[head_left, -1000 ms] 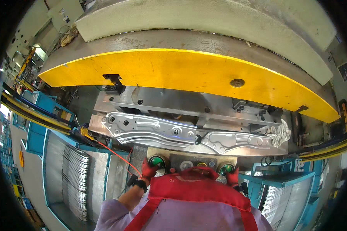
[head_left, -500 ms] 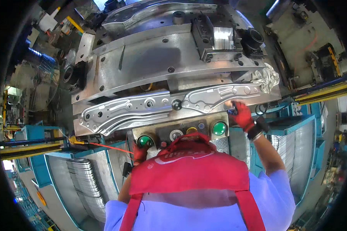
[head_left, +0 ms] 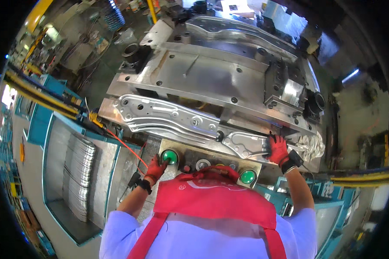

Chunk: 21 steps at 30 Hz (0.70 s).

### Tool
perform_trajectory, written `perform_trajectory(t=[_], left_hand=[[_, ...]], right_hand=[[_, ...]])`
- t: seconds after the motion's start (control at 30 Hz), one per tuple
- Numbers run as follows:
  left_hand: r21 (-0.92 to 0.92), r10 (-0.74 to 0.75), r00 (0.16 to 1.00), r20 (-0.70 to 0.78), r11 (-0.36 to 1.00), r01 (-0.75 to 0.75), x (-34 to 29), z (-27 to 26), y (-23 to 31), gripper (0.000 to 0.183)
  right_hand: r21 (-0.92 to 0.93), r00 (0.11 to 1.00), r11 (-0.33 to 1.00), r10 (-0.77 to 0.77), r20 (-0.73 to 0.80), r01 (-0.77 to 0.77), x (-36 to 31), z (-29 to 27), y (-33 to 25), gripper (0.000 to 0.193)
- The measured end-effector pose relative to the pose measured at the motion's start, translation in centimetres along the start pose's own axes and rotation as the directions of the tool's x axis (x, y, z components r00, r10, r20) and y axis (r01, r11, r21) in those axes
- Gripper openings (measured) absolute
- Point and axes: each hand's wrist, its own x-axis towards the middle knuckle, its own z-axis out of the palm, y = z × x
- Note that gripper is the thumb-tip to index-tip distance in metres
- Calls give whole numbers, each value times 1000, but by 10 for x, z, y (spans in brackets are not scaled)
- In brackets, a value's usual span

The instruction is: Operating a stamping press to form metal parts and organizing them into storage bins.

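Note:
My left hand, in a red glove, has its fingers spread at the left green push button, fingertips at the button's rim. My right hand, also gloved in red with dark fingertips, lies across the smaller stamped metal panel, fingers stretched towards its far edge. The hand hides part of that panel. To its left, a longer stamped metal panel with ridges and holes lies along the front of the die. A round dark piece sits where the two panels meet.
Behind the panels stands a large steel die with guide posts. A crumpled cloth lies at its right end. The control box carries another green button. At left, a teal bin holds stacked metal parts; a red hose runs nearby.
The view has turned, so the die appears tilted the other way. My right hand has come onto the smaller panel from its near edge. My left hand stays by the left green button.

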Motion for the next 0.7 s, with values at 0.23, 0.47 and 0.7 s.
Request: perform_trajectory(t=[0.23, 0.47, 0.7], left_hand=[[-23, 70, 993, -91, 997, -72, -1, -3, -12, 55], [-329, 148, 933, -327, 908, -259, -8, -28, -10, 39], [-84, 576, 658, -485, 718, -691, 10, -135, 125, 38]], right_hand=[[26, 987, 987, -159, -31, 160, 5, 0, 8, 99], [154, 983, 985, -45, -177, 73, -29, -26, 0, 104], [850, 990, 513, -3, -139, 121, -64, -143, -47, 90]])
